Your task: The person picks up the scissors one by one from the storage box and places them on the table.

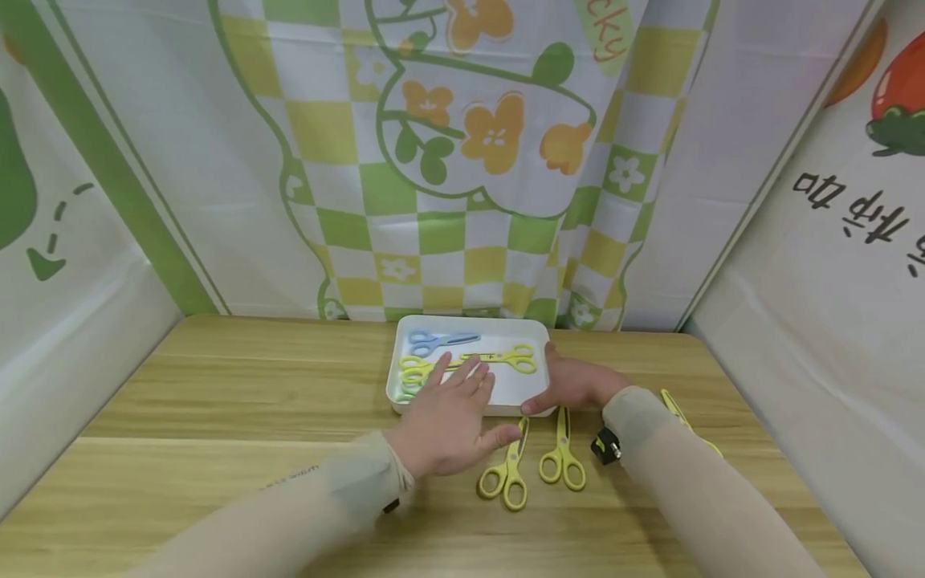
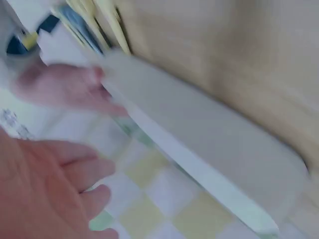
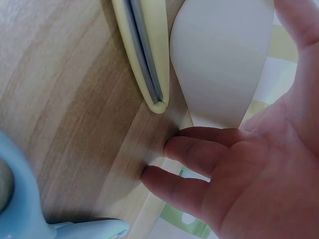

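A white tray [image 1: 516,392] stands at the back of the table with a blue pair of scissors [image 1: 426,345], two yellow pairs and a green pair [image 1: 406,393] in it. My left hand [image 1: 450,421] is over the tray's front edge, palm down, fingers straight and spread; whether it touches anything cannot be told. My right hand [image 1: 578,381] holds the tray's right end, thumb at the near corner and fingers around the far side. Two yellow pairs of scissors [image 1: 513,466] lie before the tray, tips towards it. The right wrist view shows one yellow tip [image 3: 158,105] near my right fingers.
Another yellow pair of scissors [image 1: 675,408] lies right of my right forearm, partly hidden by the sleeve. A light blue scissors handle [image 3: 22,194] shows in the right wrist view. A patterned curtain [image 1: 448,241] hangs right behind the tray. Fabric walls flank the wooden table [image 1: 217,385].
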A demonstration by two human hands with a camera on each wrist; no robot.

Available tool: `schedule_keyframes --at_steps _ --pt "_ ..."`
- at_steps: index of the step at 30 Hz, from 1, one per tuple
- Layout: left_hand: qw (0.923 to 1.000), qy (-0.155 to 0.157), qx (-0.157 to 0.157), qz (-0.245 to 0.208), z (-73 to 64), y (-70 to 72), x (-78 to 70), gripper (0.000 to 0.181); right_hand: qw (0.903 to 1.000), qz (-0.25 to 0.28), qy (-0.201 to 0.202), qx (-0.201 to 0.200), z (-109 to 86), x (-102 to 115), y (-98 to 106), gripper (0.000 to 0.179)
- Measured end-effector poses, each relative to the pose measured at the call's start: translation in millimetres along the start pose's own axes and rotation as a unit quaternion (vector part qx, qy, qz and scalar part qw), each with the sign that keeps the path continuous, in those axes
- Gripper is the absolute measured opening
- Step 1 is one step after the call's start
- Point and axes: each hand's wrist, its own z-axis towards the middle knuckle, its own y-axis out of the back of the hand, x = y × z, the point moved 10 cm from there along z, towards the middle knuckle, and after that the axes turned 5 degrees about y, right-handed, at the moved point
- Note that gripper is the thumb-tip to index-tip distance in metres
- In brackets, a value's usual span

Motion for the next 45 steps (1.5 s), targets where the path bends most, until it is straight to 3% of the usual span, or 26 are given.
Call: schedule_keyframes --at_steps 7,12,17,24,27,32,36,41,45 --pt "0.9938 0.083 0.074 -0.007 7.7 -10.9 60.5 0.096 0.9999 -0.009 -0.008 0.004 -0.6 -1.8 -0.2 0.133" --pt "0.9885 0.104 0.109 -0.005 11.3 -31.8 86.7 0.097 0.9994 -0.024 -0.025 0.004 -1.6 -4.2 0.5 0.134" --pt "0.9873 0.098 0.125 0.002 14.3 -46.0 93.1 0.095 0.9988 -0.03 -0.038 0.004 -1.7 -6.1 0.5 0.135" --pt "0.9892 0.076 0.124 -0.01 19.6 -44.3 82.3 0.091 0.999 -0.03 -0.034 0.0 -0.3 -5.8 -0.1 0.135" --pt "0.9899 0.074 0.117 -0.028 29.4 -41.2 85.4 0.079 0.9988 -0.03 -0.039 0.002 -0.6 -6.1 -0.5 0.135" --pt "0.9936 0.078 0.078 -0.024 50.3 -24.8 102.6 0.044 0.9986 -0.027 -0.046 0.005 -2.6 -5.6 0.0 0.137" --pt "0.9906 0.115 0.074 0.0 60.5 -17.6 120.7 0.024 0.9983 -0.033 -0.048 0.005 -2.8 -5.5 0.9 0.137" --pt "0.9777 0.177 0.113 -0.006 66.9 -22.5 137.5 0.02 0.998 -0.046 -0.045 0.005 -2.8 -3.7 1.8 0.134" --pt "0.9706 0.196 0.139 0.003 72.2 -31.3 141.0 0.019 0.9982 -0.043 -0.042 0.005 -3.2 -2.1 2.8 0.133"
